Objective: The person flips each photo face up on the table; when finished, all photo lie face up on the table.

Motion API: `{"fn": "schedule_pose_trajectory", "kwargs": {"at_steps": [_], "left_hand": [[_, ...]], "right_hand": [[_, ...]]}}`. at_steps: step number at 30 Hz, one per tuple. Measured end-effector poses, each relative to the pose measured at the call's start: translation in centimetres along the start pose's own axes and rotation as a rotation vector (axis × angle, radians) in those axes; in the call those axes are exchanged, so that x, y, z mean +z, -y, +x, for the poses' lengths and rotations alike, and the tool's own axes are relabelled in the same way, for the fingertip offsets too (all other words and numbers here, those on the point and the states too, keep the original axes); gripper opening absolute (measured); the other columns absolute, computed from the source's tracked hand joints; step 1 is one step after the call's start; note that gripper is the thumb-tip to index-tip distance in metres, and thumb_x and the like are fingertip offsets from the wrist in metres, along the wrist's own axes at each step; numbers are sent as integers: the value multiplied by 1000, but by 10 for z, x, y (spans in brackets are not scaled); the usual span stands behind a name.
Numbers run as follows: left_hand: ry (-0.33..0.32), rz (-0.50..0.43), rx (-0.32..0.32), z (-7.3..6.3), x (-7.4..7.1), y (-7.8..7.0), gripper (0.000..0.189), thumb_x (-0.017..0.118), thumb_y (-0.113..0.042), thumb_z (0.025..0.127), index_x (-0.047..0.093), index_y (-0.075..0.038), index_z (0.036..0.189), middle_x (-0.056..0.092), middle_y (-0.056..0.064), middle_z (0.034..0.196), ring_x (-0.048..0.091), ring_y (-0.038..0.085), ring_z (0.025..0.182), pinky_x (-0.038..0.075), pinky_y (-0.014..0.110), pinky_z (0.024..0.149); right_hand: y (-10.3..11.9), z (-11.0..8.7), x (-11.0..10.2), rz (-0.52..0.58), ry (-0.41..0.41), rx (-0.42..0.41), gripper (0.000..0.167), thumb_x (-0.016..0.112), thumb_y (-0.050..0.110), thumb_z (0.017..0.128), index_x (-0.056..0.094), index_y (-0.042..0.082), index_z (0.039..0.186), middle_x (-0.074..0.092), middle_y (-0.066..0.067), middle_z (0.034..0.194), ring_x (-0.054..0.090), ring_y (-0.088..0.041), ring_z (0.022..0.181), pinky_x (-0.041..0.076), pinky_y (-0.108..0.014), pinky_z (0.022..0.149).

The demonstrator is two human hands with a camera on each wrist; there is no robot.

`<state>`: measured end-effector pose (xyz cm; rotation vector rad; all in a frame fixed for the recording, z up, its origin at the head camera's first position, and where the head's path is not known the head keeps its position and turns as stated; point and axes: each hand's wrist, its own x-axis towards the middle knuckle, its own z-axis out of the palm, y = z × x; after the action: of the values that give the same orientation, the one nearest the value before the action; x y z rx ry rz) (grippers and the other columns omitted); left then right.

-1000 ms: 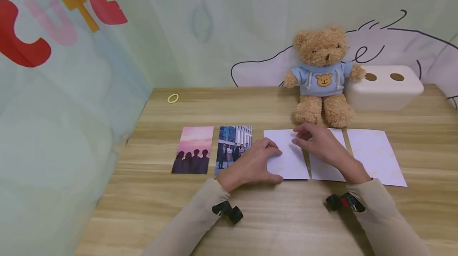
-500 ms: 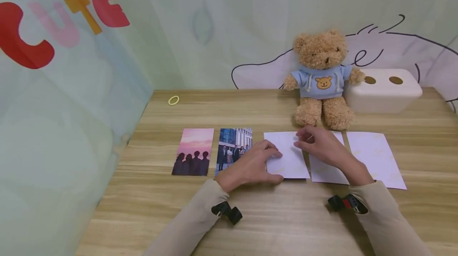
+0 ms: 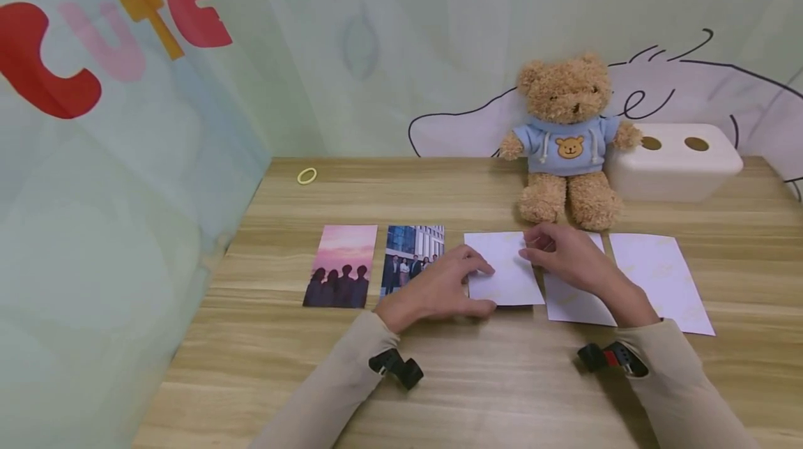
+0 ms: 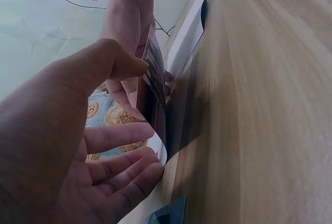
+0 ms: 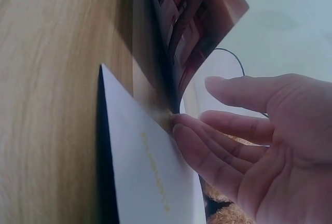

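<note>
In the head view, my left hand (image 3: pixel 442 286) holds a photo (image 3: pixel 505 271) whose white back faces up. My left thumb (image 4: pixel 122 63) is at its raised near edge, and the other fingers lie along its left edge. The photo is bowed, and its printed underside shows in both wrist views. My right hand (image 3: pixel 574 264) is at its far right corner, with thumb and fingers apart. In the right wrist view, the right fingertips (image 5: pixel 181 130) are low, close to the neighbouring white-backed photo (image 3: pixel 574 299); contact is unclear.
Left of my hands lie a sunset photo (image 3: pixel 341 264) and a group photo (image 3: pixel 401 261), picture up. Another white-backed photo (image 3: pixel 659 282) lies at the right. A teddy bear (image 3: pixel 569 142) sits behind, beside a white box (image 3: pixel 677 163). A yellow ring (image 3: pixel 307 176) is far left.
The near edge of the photo under my left hand has risen, with my left thumb moving slightly up with it. The right hand stays nearly still. The head view shifted slightly.
</note>
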<state>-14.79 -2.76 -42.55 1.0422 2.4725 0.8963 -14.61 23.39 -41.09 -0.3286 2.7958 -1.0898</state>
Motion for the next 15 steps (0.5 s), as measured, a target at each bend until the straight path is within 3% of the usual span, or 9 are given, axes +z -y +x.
{"fn": "schedule_pose_trajectory", "kwargs": {"at_steps": [6, 15], "left_hand": [[3, -26, 0, 0, -2, 2, 50, 80, -37, 90, 72, -10, 131, 60, 4, 126, 56, 15, 100, 46, 24, 84], [9, -34, 0, 0, -3, 3, 48, 81, -37, 90, 73, -10, 128, 61, 4, 126, 57, 14, 101, 48, 23, 87]], "right_hand": [[-1, 0, -1, 31, 34, 38, 27, 75, 21, 101, 70, -2, 114, 76, -9, 88, 70, -17, 71, 54, -36, 63], [0, 1, -1, 84, 62, 77, 25, 74, 18, 101, 69, -3, 114, 74, -4, 78, 70, -18, 64, 56, -34, 59]]}}
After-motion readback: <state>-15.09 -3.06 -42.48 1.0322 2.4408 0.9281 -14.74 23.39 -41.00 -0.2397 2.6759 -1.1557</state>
